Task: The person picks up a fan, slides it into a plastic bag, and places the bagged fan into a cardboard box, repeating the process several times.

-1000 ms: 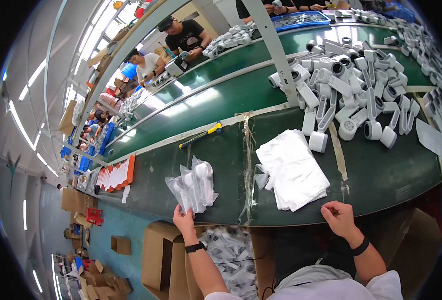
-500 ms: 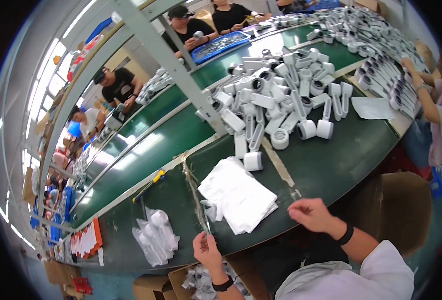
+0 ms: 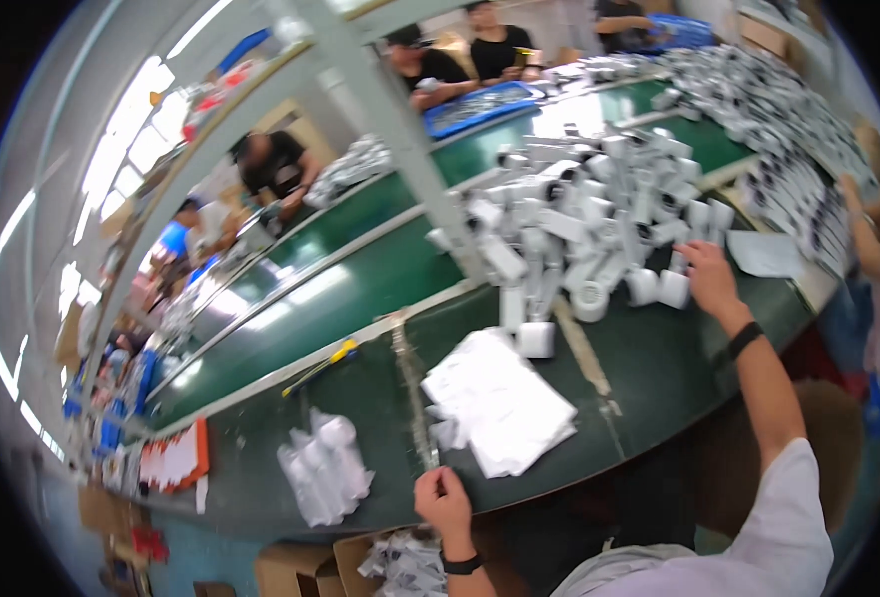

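Note:
My left hand (image 3: 445, 502) is at the table's front edge, fingers curled in toward the thumb. It sits at the near end of a strip of clear tape (image 3: 415, 403) on the tabletop; whatever it may pinch is too small to make out. My right hand (image 3: 710, 281) is stretched out to the right side of a heap of white handheld devices (image 3: 589, 224). Its bent fingers reach the handle of one device (image 3: 673, 290) lying with its round head toward me. Blur hides whether they have closed on it. Between my hands lies a stack of white plastic bags (image 3: 504, 403).
Bagged white devices (image 3: 325, 473) and a yellow-handled screwdriver (image 3: 320, 366) lie to the left, near an orange tray (image 3: 201, 448). A metal post (image 3: 410, 149) rises behind the table. Below stands an open carton (image 3: 355, 562). Co-workers sit across the green belt (image 3: 310, 308) and at right.
My right hand has moved from beside the bag stack, forward and right, to the device at the heap's edge. My left hand stays by the tape strip. The whole view has shifted slightly.

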Action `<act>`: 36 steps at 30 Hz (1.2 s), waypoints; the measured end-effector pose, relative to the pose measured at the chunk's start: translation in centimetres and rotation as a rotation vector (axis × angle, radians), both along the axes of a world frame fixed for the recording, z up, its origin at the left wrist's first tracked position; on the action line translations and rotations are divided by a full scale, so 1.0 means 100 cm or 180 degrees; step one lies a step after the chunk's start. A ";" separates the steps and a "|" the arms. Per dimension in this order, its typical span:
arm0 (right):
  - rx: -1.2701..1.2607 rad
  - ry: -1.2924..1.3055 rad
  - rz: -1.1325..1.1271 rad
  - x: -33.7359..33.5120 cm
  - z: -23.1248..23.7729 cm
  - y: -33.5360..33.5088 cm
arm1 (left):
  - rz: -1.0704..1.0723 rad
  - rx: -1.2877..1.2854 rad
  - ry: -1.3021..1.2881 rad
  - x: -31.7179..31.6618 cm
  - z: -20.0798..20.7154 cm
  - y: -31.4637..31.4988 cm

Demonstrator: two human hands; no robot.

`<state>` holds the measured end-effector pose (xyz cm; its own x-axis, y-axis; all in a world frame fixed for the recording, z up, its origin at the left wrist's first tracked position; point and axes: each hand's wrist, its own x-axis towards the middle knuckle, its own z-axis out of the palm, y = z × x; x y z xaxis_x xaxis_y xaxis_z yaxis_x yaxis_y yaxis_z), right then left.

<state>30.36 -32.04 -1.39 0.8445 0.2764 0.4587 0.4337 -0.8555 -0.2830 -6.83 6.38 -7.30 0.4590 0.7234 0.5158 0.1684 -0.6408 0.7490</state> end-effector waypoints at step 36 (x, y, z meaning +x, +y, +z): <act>0.5089 0.3954 0.1254 -0.215 -0.036 0.078 | -0.1480 0.0896 0.0669 0.050 0.079 -0.070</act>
<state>8.82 -24.23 -5.03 0.8352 0.5038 -0.2206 -0.4769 0.4636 -0.7467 -1.80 -0.66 0.63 0.8089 0.2697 0.5224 -0.0517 -0.8526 0.5201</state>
